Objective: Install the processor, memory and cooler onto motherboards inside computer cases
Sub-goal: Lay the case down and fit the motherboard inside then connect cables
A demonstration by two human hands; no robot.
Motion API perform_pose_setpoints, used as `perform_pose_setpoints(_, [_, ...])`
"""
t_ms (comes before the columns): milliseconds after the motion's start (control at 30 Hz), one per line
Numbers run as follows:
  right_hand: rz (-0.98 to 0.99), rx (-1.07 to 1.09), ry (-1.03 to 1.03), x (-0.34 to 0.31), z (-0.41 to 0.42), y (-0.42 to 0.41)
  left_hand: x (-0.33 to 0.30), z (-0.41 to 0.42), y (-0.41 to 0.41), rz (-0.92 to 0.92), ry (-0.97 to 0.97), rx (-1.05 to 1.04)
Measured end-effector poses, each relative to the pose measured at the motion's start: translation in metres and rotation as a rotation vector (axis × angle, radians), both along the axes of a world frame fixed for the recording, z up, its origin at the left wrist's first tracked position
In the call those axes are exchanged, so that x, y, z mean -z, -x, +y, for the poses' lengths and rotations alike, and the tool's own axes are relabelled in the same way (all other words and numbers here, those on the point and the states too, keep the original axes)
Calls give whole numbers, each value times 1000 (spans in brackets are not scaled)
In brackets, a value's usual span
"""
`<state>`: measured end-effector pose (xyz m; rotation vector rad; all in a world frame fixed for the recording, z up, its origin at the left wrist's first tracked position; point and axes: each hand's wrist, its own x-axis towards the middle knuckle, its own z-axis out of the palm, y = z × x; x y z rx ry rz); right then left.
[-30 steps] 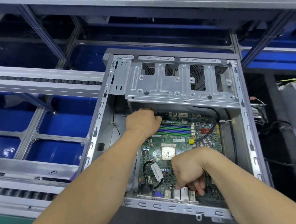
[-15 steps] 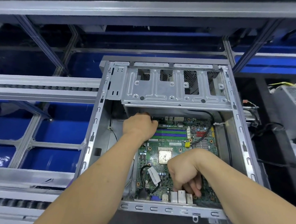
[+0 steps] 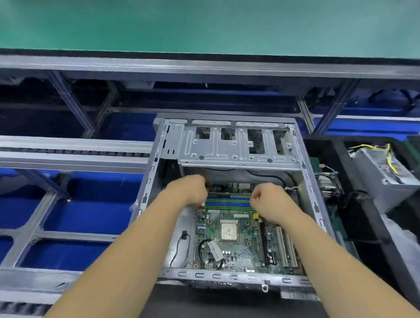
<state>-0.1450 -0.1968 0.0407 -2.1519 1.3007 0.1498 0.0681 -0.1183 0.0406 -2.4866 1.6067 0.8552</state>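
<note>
An open grey computer case (image 3: 221, 276) lies in front of me with a green motherboard (image 3: 242, 249) inside. A silver processor (image 3: 229, 230) sits in the socket at the board's middle. Blue and green memory slots (image 3: 228, 203) run across the board's far side. My left hand (image 3: 187, 190) rests at the left end of these slots, knuckles up, fingers curled downward. My right hand (image 3: 268, 199) is at their right end, also curled. The fingertips of both hands are hidden, so I cannot see what they touch.
A metal drive cage (image 3: 239, 148) spans the far part of the case above the hands. A grey power supply (image 3: 384, 179) with yellow wires and a finned cooler (image 3: 327, 185) lie to the right. Conveyor rails (image 3: 56, 154) run left; a green bench top (image 3: 212, 23) lies beyond.
My right hand left the board's near edge and moved up to the right end of the memory slots. My left hand stayed at the left end. The view tilted upward.
</note>
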Motion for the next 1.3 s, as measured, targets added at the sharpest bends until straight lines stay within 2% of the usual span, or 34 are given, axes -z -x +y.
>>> perform_pose_setpoints(67, [35,41,0,3,-6,4,-8,8,2,-38,6,-21])
perform_pose_setpoints(133, [17,97,-24,10,-5,7,-1,20,12,-61,101,-122])
perform_pose_setpoints(233, [-47,197,-39,21,0,4,21,30,25,127,180,-324])
perform_pose_setpoints(400, [-49,257,-132,33,-1,0,35,27,14,334,154,-345])
perform_pose_setpoints(533, [-37,269,-131,34,-3,-1,41,24,11,285,198,-323])
perform_pose_setpoints(633, [-32,283,-129,35,-5,0,43,23,9,315,211,-343])
perform_pose_setpoints(800, [23,185,-88,34,-5,0,45,23,8,315,225,-359])
perform_pose_setpoints(1033, [92,154,44,37,0,3,42,24,11,237,204,-335])
perform_pose_setpoints(1133, [97,133,77,35,-1,3,40,27,12,179,193,-305])
perform_pose_setpoints(1300, [71,29,116,32,-1,3,41,27,11,189,193,-283])
